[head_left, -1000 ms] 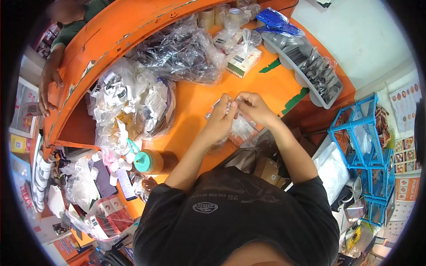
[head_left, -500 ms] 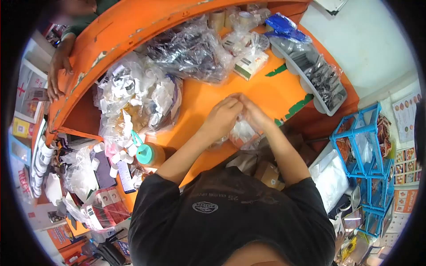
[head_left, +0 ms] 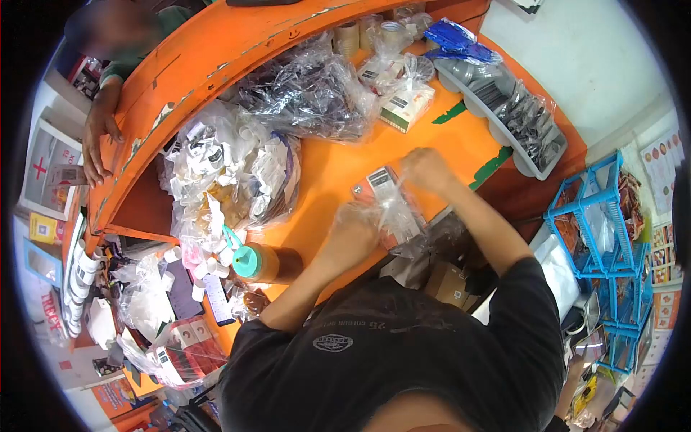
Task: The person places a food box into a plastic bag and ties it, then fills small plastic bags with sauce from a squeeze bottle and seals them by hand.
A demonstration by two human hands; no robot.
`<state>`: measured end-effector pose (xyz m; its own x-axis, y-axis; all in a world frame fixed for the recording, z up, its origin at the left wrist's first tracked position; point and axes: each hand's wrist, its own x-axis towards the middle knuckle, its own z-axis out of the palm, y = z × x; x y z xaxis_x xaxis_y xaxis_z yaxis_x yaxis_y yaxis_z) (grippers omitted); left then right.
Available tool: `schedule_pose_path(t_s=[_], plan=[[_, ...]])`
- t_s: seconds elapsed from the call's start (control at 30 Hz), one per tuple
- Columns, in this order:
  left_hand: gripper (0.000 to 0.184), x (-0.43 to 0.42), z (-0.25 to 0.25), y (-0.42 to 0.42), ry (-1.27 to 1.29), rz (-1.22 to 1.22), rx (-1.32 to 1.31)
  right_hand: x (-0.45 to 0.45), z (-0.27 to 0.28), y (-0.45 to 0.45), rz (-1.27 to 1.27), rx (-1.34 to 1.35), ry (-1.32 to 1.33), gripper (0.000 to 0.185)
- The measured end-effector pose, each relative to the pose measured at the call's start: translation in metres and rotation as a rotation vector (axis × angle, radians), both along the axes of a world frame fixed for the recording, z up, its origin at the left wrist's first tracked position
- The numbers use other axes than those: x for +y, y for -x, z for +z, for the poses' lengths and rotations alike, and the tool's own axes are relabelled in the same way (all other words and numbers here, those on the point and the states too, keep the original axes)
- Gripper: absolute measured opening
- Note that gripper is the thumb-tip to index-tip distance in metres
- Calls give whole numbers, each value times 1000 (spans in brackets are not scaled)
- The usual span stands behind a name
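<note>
1. Both left hand [head_left: 355, 229] and right hand [head_left: 427, 170] curl, blurred and apart, the right farther forward.
2. Whether either grips anything, I cannot tell.
3. Box [head_left: 391, 204] lies between them on the counter [head_left: 332, 167].

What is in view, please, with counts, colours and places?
Counter: one, orange, centre.
Wrapped box: one, orange and white, centre.
Bag of papers: one, clear, left.
Bag of dark items: one, clear, top.
Carton: one, white and green, top.
Packet: one, blue, top.
Tray: one, grey, upper right.
Rack: one, blue, right.
Bottle: one, brown, teal lid, left.
Other person's hand: one, green sleeve, left.
Clutter: uncountable, mixed, sides.
Shirt: one, black, bottom.
Left hand: one, bare, near box.
Right hand: one, bare, beyond box.
</note>
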<state>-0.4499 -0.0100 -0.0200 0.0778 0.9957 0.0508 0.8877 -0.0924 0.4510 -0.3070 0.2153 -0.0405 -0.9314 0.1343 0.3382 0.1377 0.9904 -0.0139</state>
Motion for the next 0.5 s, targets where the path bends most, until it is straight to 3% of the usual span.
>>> schedule_pose_path(t_s=[0.03,0.07,0.1,0.13,0.2,0.27,0.33,0.43,0.47,0.5], plan=[[28,-14,-6,-5,105,2,-107,22,-40,-10,-140,-116,-107,11],[28,-24,-6,-9,-18,-111,-174,49,-78,-21,-285,-227,-217,11],[29,-42,-6,-19,-124,-224,-255,89,-100,-52,-587,-215,-180,10],[29,-41,2,-14,-131,-227,-260,120,-93,-85,-553,22,-211,15],[29,-38,19,-2,-10,-138,-229,121,-48,-113,-582,54,-203,24],[29,-21,23,10,310,80,-342,83,3,-114,-613,218,15,26],[35,-5,13,15,42,155,-650,54,33,-101,-656,361,209,30],[38,8,-4,18,-257,62,-795,-4,30,-96,-659,430,498,36],[34,8,-6,19,-108,110,-988,-19,22,-97,-613,416,574,36],[31,8,-9,20,-217,144,-785,-30,4,-100,-609,405,756,37]])
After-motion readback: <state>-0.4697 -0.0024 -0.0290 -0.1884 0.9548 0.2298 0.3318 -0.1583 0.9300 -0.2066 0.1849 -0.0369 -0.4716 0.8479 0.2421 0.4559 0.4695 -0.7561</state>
